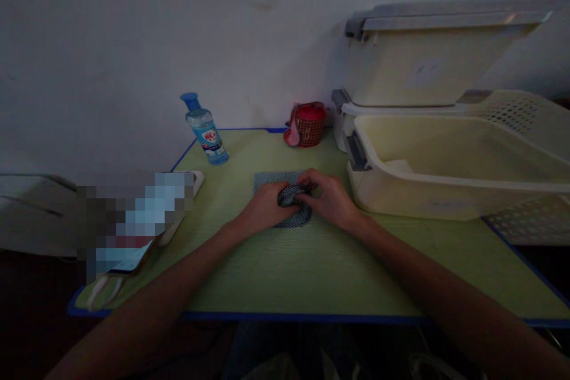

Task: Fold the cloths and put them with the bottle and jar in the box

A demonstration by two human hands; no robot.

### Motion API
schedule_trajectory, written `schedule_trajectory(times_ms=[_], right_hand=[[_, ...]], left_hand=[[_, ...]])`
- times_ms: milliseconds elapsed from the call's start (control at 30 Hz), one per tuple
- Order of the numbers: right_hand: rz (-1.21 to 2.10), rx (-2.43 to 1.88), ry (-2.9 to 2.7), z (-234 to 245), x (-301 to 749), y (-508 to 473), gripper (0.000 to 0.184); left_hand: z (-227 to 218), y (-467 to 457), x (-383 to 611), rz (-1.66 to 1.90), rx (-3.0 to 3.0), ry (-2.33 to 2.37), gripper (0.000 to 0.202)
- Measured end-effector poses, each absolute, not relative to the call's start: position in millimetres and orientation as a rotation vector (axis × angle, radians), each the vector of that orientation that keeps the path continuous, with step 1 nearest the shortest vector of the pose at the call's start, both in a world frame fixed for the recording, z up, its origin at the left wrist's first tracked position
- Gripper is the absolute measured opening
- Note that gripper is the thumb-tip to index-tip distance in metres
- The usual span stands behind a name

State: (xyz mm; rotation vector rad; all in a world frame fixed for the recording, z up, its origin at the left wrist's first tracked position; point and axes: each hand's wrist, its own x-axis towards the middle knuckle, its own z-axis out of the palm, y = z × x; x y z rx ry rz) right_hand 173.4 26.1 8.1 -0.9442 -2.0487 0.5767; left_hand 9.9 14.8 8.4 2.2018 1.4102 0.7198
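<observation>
A grey cloth [267,177] with a fine dark-and-light woven pattern lies near the middle of the table. Its nearer part is bunched or rolled into a rounded, hollow shape between my hands. From the left, my left hand [263,209] wraps around this bunched part, thumb along its near side. On the right, my right hand [332,199] pinches the cloth's edge with thumb and bent fingers. Parts of the cloth are hidden under both hands, and the dim light blurs its exact folds.
The green table [285,279] has a blue edge. A blue detergent bottle [208,136] and a red patterned container [310,124] stand at the back. White plastic bins [414,190] occupy the right side. At left, a phone [133,255], partly pixelated, leans near a white cord.
</observation>
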Motion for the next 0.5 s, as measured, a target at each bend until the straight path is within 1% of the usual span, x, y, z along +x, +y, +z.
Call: schedule_trajectory(times_ms=[100,233,400,500], right_hand=[[0.581,-0.944,-2.055,7.3,173.2,26.5,0.022],[0.574,-0.938,-2.079,7.6,172.9,26.5,0.023],[0.45,-0.913,-2.046,11.2,173.4,26.5,0.029],[0.476,-0.916,-2.023,13.4,174.5,26.4,0.031]], left_hand=[[5.8,16.4,9.6,0.752,2.181,1.381,0.01],[4.3,17.9,8.5,0.76,2.185,1.353,0.011],[5.4,18.4,8.1,0.802,2.147,1.322,0.011],[5.9,18.8,7.9,0.808,2.122,1.341,0.007]])
